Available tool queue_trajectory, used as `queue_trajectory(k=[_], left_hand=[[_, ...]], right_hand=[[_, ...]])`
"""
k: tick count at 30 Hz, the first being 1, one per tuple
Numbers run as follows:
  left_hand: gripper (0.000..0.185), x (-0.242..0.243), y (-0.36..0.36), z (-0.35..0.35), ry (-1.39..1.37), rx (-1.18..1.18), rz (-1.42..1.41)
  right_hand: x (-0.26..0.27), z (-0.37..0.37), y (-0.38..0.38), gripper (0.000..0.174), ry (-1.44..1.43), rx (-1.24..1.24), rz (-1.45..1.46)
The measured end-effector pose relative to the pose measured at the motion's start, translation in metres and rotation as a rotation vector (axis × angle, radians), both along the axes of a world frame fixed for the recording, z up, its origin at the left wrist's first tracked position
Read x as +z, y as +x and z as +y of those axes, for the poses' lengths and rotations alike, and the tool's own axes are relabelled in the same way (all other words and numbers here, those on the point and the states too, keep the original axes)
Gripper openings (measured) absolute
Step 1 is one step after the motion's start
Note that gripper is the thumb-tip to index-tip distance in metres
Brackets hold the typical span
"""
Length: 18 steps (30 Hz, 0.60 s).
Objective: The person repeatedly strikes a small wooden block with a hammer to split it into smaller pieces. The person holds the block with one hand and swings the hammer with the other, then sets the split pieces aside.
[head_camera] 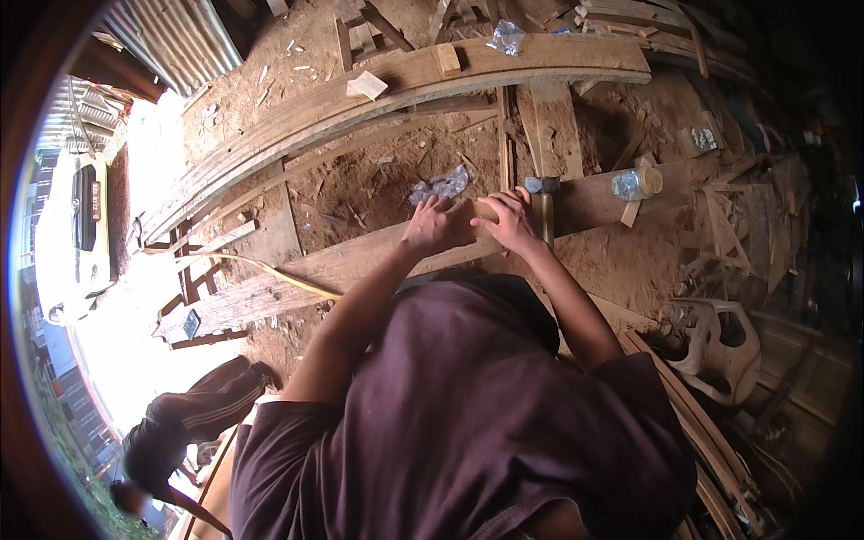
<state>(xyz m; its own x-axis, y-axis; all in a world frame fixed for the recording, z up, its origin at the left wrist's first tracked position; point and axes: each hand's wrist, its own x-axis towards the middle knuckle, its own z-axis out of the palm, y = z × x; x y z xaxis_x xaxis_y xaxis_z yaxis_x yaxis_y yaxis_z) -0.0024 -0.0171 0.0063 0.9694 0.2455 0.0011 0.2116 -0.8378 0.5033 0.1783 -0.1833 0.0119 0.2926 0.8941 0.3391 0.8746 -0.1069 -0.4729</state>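
My left hand [439, 226] and my right hand [511, 219] are close together on a long wooden plank [364, 253] in front of my body. The left fingers are bent down on the wood, and the right thumb points towards the left hand. A tan wooden surface shows between them; whether it is a separate piece is unclear. Just right of my right hand lies a hammer [547, 212], its metal head on the plank and its handle towards me. Further right, a clear jar with a yellow lid [636, 183] lies on its side beside a small wood strip [631, 213].
A second long plank [405, 84] lies beyond, bearing wood offcuts [368, 86] and a plastic bag [506, 37]. A yellow cord [283, 275] crosses the near plank. A broken plastic chair [722, 351] is at right. Another person [182, 418] bends over at lower left; a vehicle [81, 229] stands outside.
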Motion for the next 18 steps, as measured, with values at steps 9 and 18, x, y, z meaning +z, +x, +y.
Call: queue_trajectory(k=[9, 18], left_hand=[[0.108, 0.001, -0.007, -0.007, 0.068, -0.040, 0.295], [0.107, -0.017, -0.014, -0.004, 0.031, -0.051, 0.152]], right_hand=[[-0.046, -0.128, 0.002, 0.103, -0.696, -0.841, 0.423], [-0.085, -0.120, -0.010, 0.066, -0.497, -1.021, 0.455]])
